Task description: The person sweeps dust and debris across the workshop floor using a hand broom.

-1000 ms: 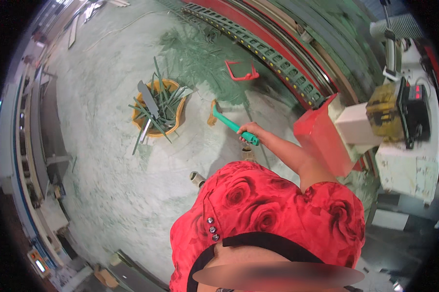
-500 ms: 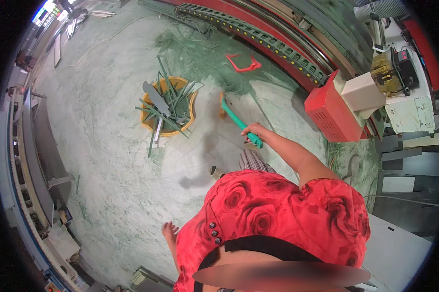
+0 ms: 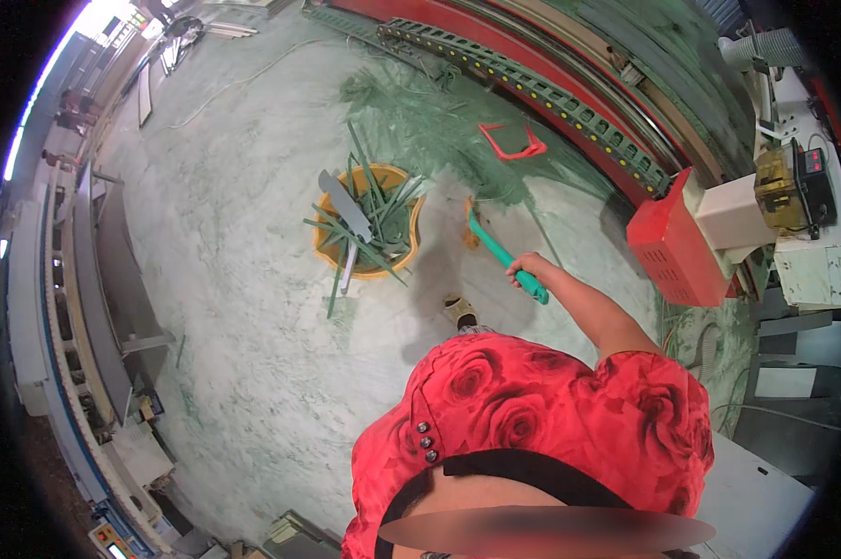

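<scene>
My right hand (image 3: pixel 532 270) is closed around the handle of a green brush (image 3: pixel 497 246) with a curved handle and brownish bristles. The brush is angled away from me, its bristle end just above or on the floor; I cannot tell which. Left of it stands a yellow tub (image 3: pixel 383 273) filled with green and grey offcut strips (image 3: pixel 349 207), several poking out over the rim. A red frame-shaped thing (image 3: pixel 537 146) lies on dusty floor beyond the brush. My left hand is out of view.
At the right stands a machine with a red housing (image 3: pixel 676 247); a perforated cable chain (image 3: pixel 532 93) runs along the red machine bed at the back. A long workbench with a panel (image 3: pixel 99 298) borders the left. Green dust covers parts of the floor (image 3: pixel 252 373).
The tub, red frame and machine have shifted right and slightly down in view. My left hand has gone out of sight. My right hand still grips the brush, and a shoe shows more fully.
</scene>
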Demonstrator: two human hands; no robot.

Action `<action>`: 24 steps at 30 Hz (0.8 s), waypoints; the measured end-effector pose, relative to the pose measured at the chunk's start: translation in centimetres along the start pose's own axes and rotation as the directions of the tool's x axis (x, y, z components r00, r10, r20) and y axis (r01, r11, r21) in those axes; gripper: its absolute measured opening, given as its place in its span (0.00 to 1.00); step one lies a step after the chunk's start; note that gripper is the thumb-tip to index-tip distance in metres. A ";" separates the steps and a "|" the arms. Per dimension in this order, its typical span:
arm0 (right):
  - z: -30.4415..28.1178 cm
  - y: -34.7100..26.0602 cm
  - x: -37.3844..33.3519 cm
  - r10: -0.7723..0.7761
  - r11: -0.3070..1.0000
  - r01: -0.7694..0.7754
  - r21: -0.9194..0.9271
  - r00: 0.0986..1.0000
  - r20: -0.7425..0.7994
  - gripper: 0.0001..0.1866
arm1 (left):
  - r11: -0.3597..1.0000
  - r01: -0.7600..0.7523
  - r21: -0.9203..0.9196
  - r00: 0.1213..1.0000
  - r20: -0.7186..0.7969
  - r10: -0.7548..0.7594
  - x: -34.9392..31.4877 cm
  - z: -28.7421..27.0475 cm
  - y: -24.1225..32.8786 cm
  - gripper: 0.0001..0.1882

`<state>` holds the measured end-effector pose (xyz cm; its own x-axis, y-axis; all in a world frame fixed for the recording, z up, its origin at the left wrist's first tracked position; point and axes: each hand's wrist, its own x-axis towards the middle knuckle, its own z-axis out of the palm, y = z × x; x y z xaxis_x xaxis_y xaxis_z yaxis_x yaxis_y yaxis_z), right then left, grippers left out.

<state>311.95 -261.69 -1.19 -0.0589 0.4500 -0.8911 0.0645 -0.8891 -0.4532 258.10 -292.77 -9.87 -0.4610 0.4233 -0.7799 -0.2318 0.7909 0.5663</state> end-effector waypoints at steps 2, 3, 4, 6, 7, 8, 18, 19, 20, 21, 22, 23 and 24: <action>0.0 -0.5 0.1 0.030 0.999 -0.030 0.017 0.999 0.037 0.07 | 0.997 -0.032 0.066 0.999 0.004 0.032 0.9 0.9 1.1 0.27; 0.0 -1.0 0.4 0.027 0.999 -0.028 0.016 0.999 0.039 0.07 | 0.994 -0.045 0.096 0.999 0.006 0.045 1.2 1.3 1.4 0.27; 0.1 -1.5 0.6 0.003 1.000 -0.003 -0.003 1.000 0.017 0.07 | 0.990 -0.058 0.128 0.998 0.008 0.058 1.6 1.4 1.6 0.27; 0.4 -2.4 0.8 -0.020 0.999 0.019 -0.027 1.000 -0.003 0.07 | 0.979 -0.079 0.187 0.997 0.013 0.078 2.2 1.4 1.5 0.27; 0.6 -3.2 0.8 -0.040 0.997 0.040 -0.060 0.999 -0.003 0.07 | 0.973 -0.089 0.212 0.996 0.014 0.088 2.6 1.4 1.5 0.27; 0.8 -3.8 0.7 -0.060 0.994 0.060 -0.094 0.998 -0.002 0.07 | 0.967 -0.098 0.236 0.995 0.015 0.097 2.9 1.3 1.3 0.27; 8.2 -3.1 -7.0 -0.205 0.967 0.157 -0.202 0.948 -0.243 0.11 | 0.990 0.000 0.138 0.999 0.046 -0.006 8.6 -5.2 3.5 0.23; 10.0 -3.0 -7.6 -0.202 0.968 0.154 -0.200 0.948 -0.245 0.11 | 0.990 0.002 0.141 0.999 0.047 -0.008 9.2 -7.2 4.1 0.23; 12.0 -3.3 -8.3 -0.228 0.974 0.219 -0.063 0.941 -0.252 0.13 | 0.994 -0.018 0.104 1.000 0.027 0.015 10.5 -10.2 3.5 0.23; 13.7 -3.2 -8.9 -0.250 0.957 0.280 0.075 0.929 -0.275 0.15 | 0.997 -0.037 0.069 0.999 0.020 0.036 12.0 -12.5 3.3 0.23; 15.1 -2.9 -9.0 -0.252 0.957 0.282 0.066 0.925 -0.285 0.15 | 0.998 -0.034 0.062 0.999 0.032 0.032 12.7 -14.1 4.0 0.23; 16.8 -2.3 -8.7 -0.285 0.952 0.307 0.007 0.893 -0.347 0.17 | 0.999 0.003 0.053 1.000 0.008 -0.003 13.3 -16.2 5.0 0.23; 18.3 -1.9 -8.6 -0.320 0.944 0.327 -0.053 0.857 -0.405 0.20 | 0.998 0.039 0.044 0.999 -0.015 -0.038 14.0 -17.9 6.0 0.23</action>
<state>294.09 -265.40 7.71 0.3321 0.7038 -0.6280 0.0942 -0.6872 -0.7203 234.92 -290.03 -12.57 -0.4644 0.3861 -0.7971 -0.2121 0.8253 0.5233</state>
